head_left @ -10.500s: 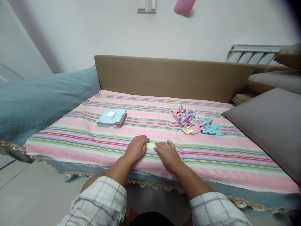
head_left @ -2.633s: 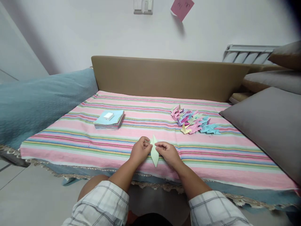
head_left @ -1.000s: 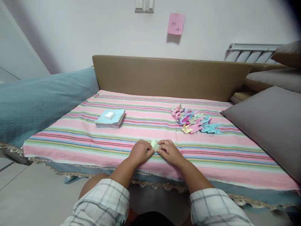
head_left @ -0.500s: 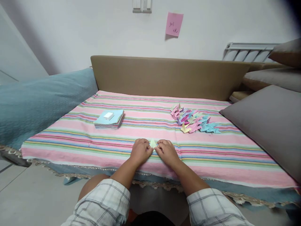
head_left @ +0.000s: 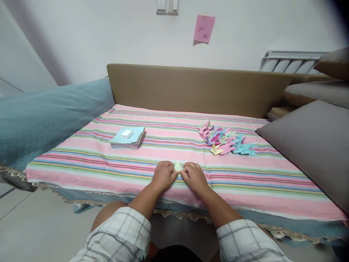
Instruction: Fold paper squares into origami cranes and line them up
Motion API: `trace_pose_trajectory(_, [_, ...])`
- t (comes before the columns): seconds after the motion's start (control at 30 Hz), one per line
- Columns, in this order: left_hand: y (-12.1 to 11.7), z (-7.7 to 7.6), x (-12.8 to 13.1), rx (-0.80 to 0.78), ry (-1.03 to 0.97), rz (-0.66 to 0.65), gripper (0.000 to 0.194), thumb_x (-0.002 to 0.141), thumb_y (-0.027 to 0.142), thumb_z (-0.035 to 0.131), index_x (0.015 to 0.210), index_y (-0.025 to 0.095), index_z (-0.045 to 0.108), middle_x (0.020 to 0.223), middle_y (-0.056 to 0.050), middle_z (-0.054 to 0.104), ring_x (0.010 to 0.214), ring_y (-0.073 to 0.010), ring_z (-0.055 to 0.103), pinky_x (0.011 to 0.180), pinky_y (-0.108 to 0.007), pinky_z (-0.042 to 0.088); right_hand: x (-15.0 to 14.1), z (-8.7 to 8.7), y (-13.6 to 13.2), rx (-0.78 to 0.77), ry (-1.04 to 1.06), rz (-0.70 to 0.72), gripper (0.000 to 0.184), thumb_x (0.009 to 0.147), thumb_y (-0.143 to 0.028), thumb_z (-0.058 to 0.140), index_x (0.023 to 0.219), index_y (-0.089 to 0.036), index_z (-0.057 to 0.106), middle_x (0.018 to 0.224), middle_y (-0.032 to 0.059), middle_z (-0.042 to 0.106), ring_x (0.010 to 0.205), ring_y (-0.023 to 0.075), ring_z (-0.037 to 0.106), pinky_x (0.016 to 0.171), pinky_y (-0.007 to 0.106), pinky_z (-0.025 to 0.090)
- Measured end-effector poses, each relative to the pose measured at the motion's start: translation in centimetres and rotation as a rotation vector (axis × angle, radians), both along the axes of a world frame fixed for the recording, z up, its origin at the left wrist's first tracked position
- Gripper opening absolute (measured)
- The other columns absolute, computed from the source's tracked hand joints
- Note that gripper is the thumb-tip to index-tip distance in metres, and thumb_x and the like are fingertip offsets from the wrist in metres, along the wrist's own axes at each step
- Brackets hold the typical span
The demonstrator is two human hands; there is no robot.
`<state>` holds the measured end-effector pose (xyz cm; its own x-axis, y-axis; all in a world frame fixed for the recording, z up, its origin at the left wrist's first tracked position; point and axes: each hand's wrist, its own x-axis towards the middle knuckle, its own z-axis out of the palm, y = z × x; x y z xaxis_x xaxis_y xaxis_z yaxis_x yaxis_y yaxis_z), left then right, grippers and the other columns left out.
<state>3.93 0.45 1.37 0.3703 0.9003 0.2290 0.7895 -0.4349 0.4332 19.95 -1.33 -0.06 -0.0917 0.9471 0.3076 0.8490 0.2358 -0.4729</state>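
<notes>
The left hand (head_left: 164,175) and right hand (head_left: 193,176) pinch a small, folded green paper (head_left: 178,166) between them, near the front of a striped cloth (head_left: 81,163). Farther back on it, a paper stack (head_left: 128,141) bearing a white block (head_left: 127,134) lies left; paper cranes (head_left: 225,141) cluster right.

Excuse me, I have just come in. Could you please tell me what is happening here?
A person in checked sleeves is handling a small folded green paper, with the fingertips of the left hand and the right hand at its two sides. Beyond, on the striped cloth, a stack of paper with a small white object on top lies to the left, and colourful folded paper shapes lie to the right.
</notes>
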Motion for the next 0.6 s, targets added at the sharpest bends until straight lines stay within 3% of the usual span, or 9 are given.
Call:
trace_pose_trajectory(0.17, [0.38,-0.09,-0.80,-0.063,-0.060,-0.038,0.005,0.066,0.025,0.068,0.064,0.021,0.069,0.099,-0.004,0.064,0.104,-0.0227,0.054,0.093,-0.035,0.037,-0.01,0.26,-0.02,-0.019,0.013,0.008,0.017,0.081,-0.027,0.057,0.065,-0.020,0.056,0.097,0.0033,0.064,0.095,0.0195,0.051,0.081,0.029,0.035])
trace_pose_trajectory(0.6, [-0.04,0.43,-0.21,-0.010,-0.033,0.011,0.017,0.071,0.022,0.058,0.058,0.020,0.068,0.091,-0.005,0.067,0.095,-0.0217,0.057,0.089,-0.034,0.039,-0.21,0.12,-0.06,0.005,0.026,-0.015,0.017,0.078,-0.025,0.058,0.063,-0.020,0.053,0.095,0.0027,0.064,0.093,0.0188,0.052,0.081,0.028,0.034])
